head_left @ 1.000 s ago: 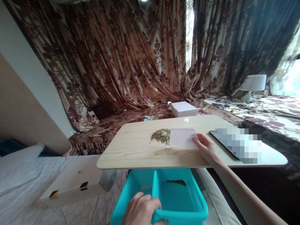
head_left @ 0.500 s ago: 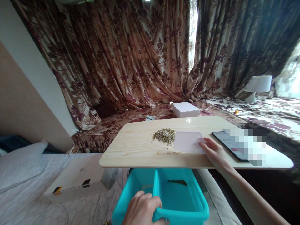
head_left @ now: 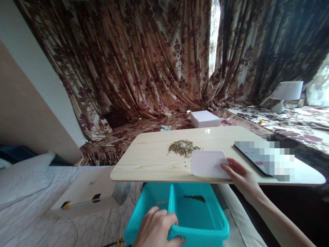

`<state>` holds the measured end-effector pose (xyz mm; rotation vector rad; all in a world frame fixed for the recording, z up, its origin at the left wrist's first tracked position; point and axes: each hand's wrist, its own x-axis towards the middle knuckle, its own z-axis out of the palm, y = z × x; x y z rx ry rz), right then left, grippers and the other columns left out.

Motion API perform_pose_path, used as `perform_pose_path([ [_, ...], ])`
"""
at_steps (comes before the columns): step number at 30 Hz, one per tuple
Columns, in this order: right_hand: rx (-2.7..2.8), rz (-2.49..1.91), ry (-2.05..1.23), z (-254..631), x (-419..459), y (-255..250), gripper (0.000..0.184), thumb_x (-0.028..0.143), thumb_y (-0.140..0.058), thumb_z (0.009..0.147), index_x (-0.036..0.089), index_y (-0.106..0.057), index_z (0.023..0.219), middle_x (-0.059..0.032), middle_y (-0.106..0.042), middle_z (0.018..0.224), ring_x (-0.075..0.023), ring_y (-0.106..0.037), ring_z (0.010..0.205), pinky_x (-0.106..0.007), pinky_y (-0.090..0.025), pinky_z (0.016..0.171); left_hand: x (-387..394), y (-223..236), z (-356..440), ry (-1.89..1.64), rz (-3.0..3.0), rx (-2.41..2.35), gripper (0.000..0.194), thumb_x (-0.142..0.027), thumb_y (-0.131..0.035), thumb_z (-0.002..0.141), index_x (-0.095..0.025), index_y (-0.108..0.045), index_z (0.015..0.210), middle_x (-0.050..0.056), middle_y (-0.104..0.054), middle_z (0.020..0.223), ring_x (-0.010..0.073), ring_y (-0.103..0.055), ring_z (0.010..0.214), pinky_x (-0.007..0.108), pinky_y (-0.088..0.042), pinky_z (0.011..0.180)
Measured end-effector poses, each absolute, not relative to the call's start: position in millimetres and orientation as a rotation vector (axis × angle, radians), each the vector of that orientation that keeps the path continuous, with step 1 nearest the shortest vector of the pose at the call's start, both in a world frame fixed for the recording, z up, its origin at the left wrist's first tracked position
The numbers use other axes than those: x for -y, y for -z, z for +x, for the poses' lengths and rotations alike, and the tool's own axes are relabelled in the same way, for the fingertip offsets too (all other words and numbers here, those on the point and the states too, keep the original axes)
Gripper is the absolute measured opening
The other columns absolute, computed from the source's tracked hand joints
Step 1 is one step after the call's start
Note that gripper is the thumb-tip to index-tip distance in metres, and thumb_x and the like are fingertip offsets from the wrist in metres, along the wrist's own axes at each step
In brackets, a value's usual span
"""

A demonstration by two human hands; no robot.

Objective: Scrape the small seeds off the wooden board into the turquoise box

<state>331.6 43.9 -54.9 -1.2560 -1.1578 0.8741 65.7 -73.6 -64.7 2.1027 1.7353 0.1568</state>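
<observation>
My right hand (head_left: 243,176) pinches the right edge of a thin white card (head_left: 207,164), which lies at or just over the front of the wooden tabletop (head_left: 141,157). Behind and left of the card spreads a loose pile of small green grains mixed with white ones (head_left: 182,147). Below the table edge, my left hand (head_left: 158,224) is wrapped round the near rim and divider of a turquoise two-part bin (head_left: 203,232). A few green grains (head_left: 197,198) lie in the bin's right compartment, and a faint pale patch shows in its left one.
A tablet or phone (head_left: 250,158), partly blurred out, lies on the table right of my right hand. Beyond the table sits a white box (head_left: 205,116). On the bed at left is a flat white carton (head_left: 87,190). A lamp (head_left: 288,92) stands far right.
My right hand has drawn the card toward the table's front edge, away from the pile. Some grains now trail out at the pile's right side. The left hand keeps its hold on the bin.
</observation>
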Motion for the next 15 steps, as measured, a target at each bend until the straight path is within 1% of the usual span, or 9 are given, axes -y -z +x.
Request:
perform_pose_path([
  [3,1.156,-1.230,-0.891,335,-42,58,0.035,0.042,-0.072,0.053,0.019,-0.067,0.079,-0.0064,-0.071,0.076,-0.0246,-0.065,0.075,-0.028,-0.050,0.060,74,67,65,-0.183,2.098,-1.749,0.022,-0.034,-0.070,0.069,-0.026,-0.065,0.089,0.001,-0.061,0.088,0.0274,-0.048,0.103,0.037,-0.035,0.091],
  [6,1.125,-1.232,-0.854,336,-48,55,0.034,0.041,-0.070,0.057,0.019,-0.065,0.083,-0.0065,-0.072,0.078,-0.0232,-0.065,0.074,-0.029,-0.050,0.062,75,67,65,-0.200,2.096,-1.758,0.022,-0.033,-0.071,0.068,-0.026,-0.065,0.089,0.001,-0.062,0.091,0.0283,-0.048,0.105,0.038,-0.035,0.093],
  [10,1.117,-1.259,-0.748,335,-62,49,0.029,0.038,-0.065,0.060,0.019,-0.062,0.082,-0.0059,-0.071,0.075,-0.0227,-0.066,0.073,-0.030,-0.050,0.066,74,64,64,-0.217,2.134,-1.744,0.018,-0.030,-0.070,0.069,-0.025,-0.065,0.086,0.001,-0.063,0.086,0.0248,-0.054,0.097,0.041,-0.030,0.098],
  [15,1.178,-1.375,-0.671,330,-74,49,0.022,0.035,-0.061,0.061,0.021,-0.062,0.079,-0.0051,-0.072,0.075,-0.0233,-0.067,0.075,-0.031,-0.049,0.069,73,64,60,-0.244,2.172,-1.734,0.017,-0.029,-0.069,0.070,-0.023,-0.064,0.085,0.001,-0.063,0.082,0.0220,-0.057,0.092,0.044,-0.026,0.102],
])
